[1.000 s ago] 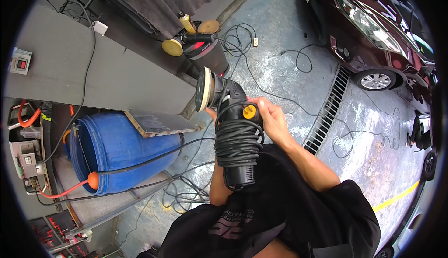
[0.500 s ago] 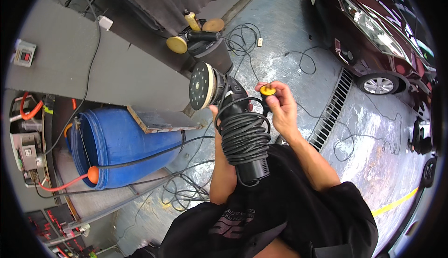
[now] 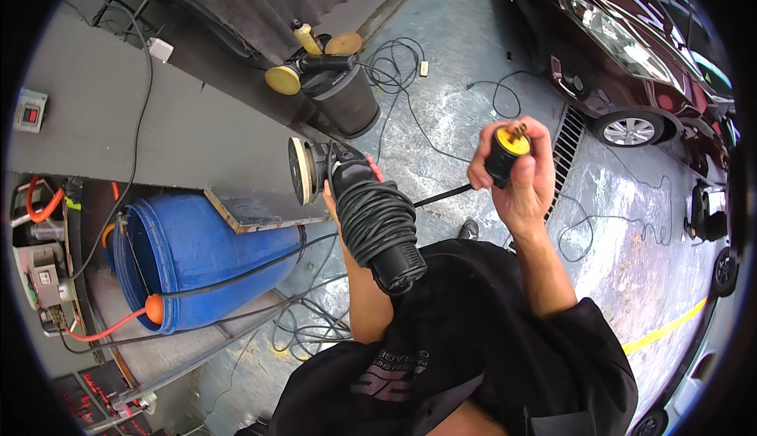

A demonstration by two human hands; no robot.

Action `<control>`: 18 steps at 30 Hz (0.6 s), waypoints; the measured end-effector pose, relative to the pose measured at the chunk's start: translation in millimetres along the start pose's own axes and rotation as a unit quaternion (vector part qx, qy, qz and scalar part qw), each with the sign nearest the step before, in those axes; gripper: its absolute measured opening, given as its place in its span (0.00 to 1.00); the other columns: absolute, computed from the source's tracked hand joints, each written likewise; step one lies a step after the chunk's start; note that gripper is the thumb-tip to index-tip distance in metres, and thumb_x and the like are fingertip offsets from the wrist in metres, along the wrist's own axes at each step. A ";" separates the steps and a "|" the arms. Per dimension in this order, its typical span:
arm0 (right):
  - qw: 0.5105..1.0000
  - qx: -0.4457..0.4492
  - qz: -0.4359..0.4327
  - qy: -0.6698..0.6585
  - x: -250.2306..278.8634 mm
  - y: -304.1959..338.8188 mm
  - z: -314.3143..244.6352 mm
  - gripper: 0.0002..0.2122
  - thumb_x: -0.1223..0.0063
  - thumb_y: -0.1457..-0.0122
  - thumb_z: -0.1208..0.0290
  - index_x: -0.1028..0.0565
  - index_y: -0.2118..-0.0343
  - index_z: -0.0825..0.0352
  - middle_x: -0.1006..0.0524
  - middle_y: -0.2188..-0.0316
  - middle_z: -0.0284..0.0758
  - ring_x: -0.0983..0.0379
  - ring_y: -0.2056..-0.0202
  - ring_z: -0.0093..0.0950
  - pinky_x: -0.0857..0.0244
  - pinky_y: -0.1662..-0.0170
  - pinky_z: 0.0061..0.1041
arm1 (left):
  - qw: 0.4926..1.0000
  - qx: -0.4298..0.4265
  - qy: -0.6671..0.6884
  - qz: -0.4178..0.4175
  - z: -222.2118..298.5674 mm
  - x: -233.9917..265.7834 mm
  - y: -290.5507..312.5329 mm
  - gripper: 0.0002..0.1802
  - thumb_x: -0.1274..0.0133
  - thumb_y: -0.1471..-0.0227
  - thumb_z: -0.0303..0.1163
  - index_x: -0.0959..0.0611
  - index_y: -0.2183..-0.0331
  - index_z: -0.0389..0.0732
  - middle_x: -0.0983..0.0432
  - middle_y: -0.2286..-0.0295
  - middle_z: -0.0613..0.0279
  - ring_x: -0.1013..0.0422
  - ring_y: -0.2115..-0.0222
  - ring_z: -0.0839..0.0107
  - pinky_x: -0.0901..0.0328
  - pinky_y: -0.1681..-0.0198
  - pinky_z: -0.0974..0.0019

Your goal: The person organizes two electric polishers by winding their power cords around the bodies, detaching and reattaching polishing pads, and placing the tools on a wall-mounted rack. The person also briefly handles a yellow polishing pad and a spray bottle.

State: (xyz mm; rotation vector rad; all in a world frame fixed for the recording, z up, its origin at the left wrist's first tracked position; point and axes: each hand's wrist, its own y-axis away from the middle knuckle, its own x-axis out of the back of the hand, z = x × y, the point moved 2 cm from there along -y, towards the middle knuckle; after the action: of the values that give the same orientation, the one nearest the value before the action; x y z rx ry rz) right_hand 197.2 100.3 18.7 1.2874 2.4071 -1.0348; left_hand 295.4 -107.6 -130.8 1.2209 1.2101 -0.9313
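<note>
The left hand (image 3: 332,202) supports the cord-wrapped polisher (image 3: 380,223) from beneath, fingers clamped on its sides, before the black shirt (image 3: 481,310); the raised right hand (image 3: 527,188) pinches the yellow-faced plug (image 3: 502,162).

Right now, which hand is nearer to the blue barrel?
Left: the left hand, holding the polisher, is right of the blue barrel; the right hand, gripping the plug, is farther right.

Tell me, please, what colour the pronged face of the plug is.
The pronged face of the plug is yellow; the head view shows it best.
</note>
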 end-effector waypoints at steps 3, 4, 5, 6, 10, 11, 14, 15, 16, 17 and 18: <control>1.000 -0.024 0.003 -0.011 -0.7 -14.0 11.8 0.14 0.52 0.37 0.70 0.41 0.52 0.65 0.30 0.64 0.46 0.32 0.75 0.26 0.35 0.70 0.22 | 0.997 -0.001 -0.061 0.039 -2.4 0.5 5.5 0.45 0.45 0.56 0.55 0.35 0.47 0.30 0.29 0.58 0.47 0.30 0.58 0.56 0.33 0.50 0.55; 0.998 -0.056 -0.004 0.003 -2.2 -18.0 16.6 0.14 0.52 0.40 0.77 0.40 0.52 0.64 0.29 0.63 0.44 0.31 0.74 0.26 0.35 0.69 0.23 | 0.993 -0.009 -0.107 0.054 -4.2 -2.8 9.1 0.43 0.45 0.56 0.54 0.34 0.47 0.31 0.28 0.59 0.48 0.29 0.59 0.57 0.33 0.52 0.55; 0.996 -0.090 -0.014 0.019 -2.3 -20.8 24.3 0.16 0.48 0.42 0.78 0.37 0.52 0.64 0.28 0.63 0.39 0.29 0.71 0.24 0.34 0.67 0.22 | 0.986 -0.017 -0.152 0.068 -5.6 -5.1 11.3 0.42 0.45 0.56 0.54 0.33 0.48 0.31 0.27 0.59 0.49 0.29 0.61 0.57 0.32 0.53 0.54; 0.992 -0.109 -0.019 0.067 -9.7 -22.2 30.9 0.16 0.45 0.44 0.78 0.34 0.53 0.64 0.27 0.64 0.36 0.29 0.69 0.23 0.34 0.65 0.22 | 0.974 -0.034 -0.198 0.101 -6.8 -5.7 12.2 0.38 0.46 0.55 0.53 0.28 0.51 0.33 0.25 0.62 0.52 0.27 0.65 0.59 0.30 0.57 0.55; 0.940 -0.061 -0.216 0.258 -48.4 -25.0 47.3 0.18 0.35 0.53 0.73 0.26 0.58 0.65 0.25 0.63 0.34 0.26 0.62 0.29 0.31 0.60 0.27 | 0.918 -0.169 -0.344 0.096 4.0 5.6 1.7 0.26 0.44 0.56 0.41 0.24 0.57 0.35 0.23 0.66 0.55 0.25 0.68 0.61 0.28 0.62 0.58; 0.909 -0.028 -0.296 0.292 -56.5 -22.9 46.6 0.18 0.34 0.55 0.71 0.25 0.59 0.65 0.25 0.63 0.35 0.26 0.61 0.31 0.31 0.58 0.28 | 0.924 -0.162 -0.333 0.098 0.8 9.1 2.7 0.24 0.44 0.55 0.41 0.23 0.58 0.35 0.23 0.66 0.55 0.25 0.68 0.61 0.28 0.62 0.58; 0.849 0.031 -0.384 0.361 -61.4 0.4 52.3 0.20 0.35 0.57 0.66 0.26 0.60 0.63 0.25 0.63 0.33 0.28 0.60 0.34 0.35 0.57 0.30 | 0.966 -0.053 -0.220 0.128 -11.4 3.4 5.9 0.20 0.44 0.54 0.39 0.22 0.61 0.37 0.22 0.68 0.56 0.25 0.69 0.63 0.28 0.63 0.60; 0.836 0.052 -0.381 0.391 -59.9 8.2 49.8 0.21 0.35 0.58 0.68 0.27 0.59 0.62 0.26 0.65 0.33 0.29 0.60 0.33 0.38 0.58 0.29 | 0.972 -0.024 -0.196 0.132 -14.3 3.7 2.1 0.19 0.44 0.54 0.39 0.22 0.61 0.37 0.22 0.68 0.57 0.25 0.70 0.64 0.28 0.64 0.60; 0.811 0.054 -0.415 0.408 -58.1 18.8 50.2 0.21 0.36 0.59 0.68 0.29 0.59 0.61 0.27 0.67 0.31 0.30 0.60 0.30 0.40 0.57 0.26 | 0.973 -0.021 -0.192 0.130 -10.9 7.0 -1.6 0.18 0.44 0.54 0.38 0.22 0.62 0.38 0.22 0.69 0.57 0.25 0.70 0.64 0.28 0.64 0.61; 0.792 0.069 -0.431 0.427 -57.3 31.9 54.9 0.19 0.37 0.59 0.68 0.29 0.62 0.62 0.28 0.69 0.31 0.30 0.62 0.31 0.40 0.57 0.29 | 0.973 -0.023 -0.194 0.127 -8.0 12.5 -5.3 0.16 0.45 0.53 0.37 0.22 0.63 0.38 0.22 0.69 0.58 0.24 0.71 0.65 0.28 0.64 0.61; 0.771 0.111 -0.437 0.450 -57.6 39.6 55.8 0.18 0.37 0.59 0.69 0.29 0.63 0.62 0.28 0.69 0.31 0.31 0.63 0.31 0.39 0.56 0.30 | 0.969 -0.036 -0.211 0.124 -0.1 21.7 -8.0 0.15 0.45 0.53 0.37 0.21 0.64 0.39 0.21 0.70 0.58 0.24 0.71 0.65 0.28 0.65 0.62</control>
State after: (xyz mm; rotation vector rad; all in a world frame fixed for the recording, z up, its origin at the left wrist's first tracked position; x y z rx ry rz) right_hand 255.8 40.3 -12.6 0.7172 3.9642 -1.0163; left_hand 291.1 -106.8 -153.5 1.0220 0.7280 -0.8933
